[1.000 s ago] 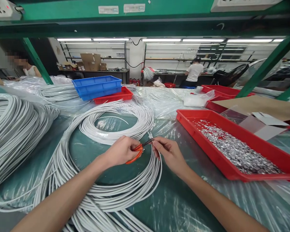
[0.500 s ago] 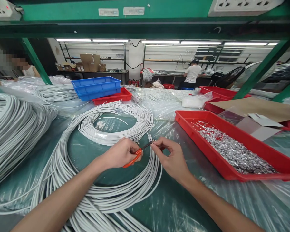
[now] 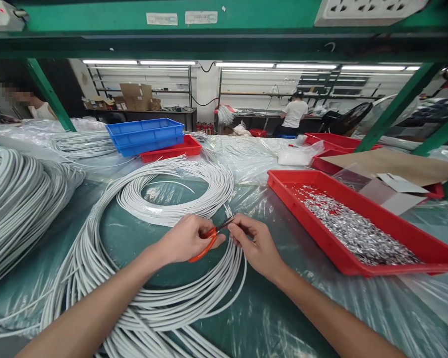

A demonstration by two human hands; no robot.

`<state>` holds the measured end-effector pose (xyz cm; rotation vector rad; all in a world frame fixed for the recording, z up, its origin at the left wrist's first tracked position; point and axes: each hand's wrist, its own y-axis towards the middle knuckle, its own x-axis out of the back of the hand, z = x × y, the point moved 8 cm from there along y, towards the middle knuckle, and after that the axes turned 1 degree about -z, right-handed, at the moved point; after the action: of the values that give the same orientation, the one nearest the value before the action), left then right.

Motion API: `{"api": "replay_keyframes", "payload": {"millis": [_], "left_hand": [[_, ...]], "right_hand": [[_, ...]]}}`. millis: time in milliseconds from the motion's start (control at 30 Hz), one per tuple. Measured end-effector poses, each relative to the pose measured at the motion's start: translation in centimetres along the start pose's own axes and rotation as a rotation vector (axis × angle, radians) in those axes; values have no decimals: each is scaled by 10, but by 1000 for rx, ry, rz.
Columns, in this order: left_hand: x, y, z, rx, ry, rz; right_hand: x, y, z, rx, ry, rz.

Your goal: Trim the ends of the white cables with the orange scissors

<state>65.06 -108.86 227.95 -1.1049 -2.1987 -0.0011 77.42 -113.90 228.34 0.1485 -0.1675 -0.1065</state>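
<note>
While my left hand [image 3: 188, 237] grips an orange-handled tool [image 3: 211, 232] in the head view, my right hand [image 3: 259, 246] pinches at its dark tip, on what I cannot tell, above coiled white cables [image 3: 85, 248]; such closeness means a slip could nick skin. Clear plastic [image 3: 246, 156] covers the green table [image 3: 276, 318]; beyond, a person [image 3: 294, 113], lit shelves [image 3: 254, 93].

Bright tube lights [image 3: 244, 65] glow at the back — glare streaks the plastic sheet [image 3: 381, 298] — edges look stretched.
</note>
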Motion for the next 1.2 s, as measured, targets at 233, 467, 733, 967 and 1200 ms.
{"api": "replay_keyframes", "payload": {"millis": [233,467,733,967,1200], "left_hand": [[0,-1,1,20,-3,17],[-1,-4,-3,5,-57,48],[-5,-5,-1,37,-149,71],[-8,-6,3,88,-177,101],[4,-1,-3,-10,-72,-41]], "right_hand": [[-3,2,-13,-121,211,61],[1,4,-9,-109,194,15],[11,-2,7,41,7,-151],[12,-6,19,154,-193,-225],[3,-1,10,75,-77,-100]]}}
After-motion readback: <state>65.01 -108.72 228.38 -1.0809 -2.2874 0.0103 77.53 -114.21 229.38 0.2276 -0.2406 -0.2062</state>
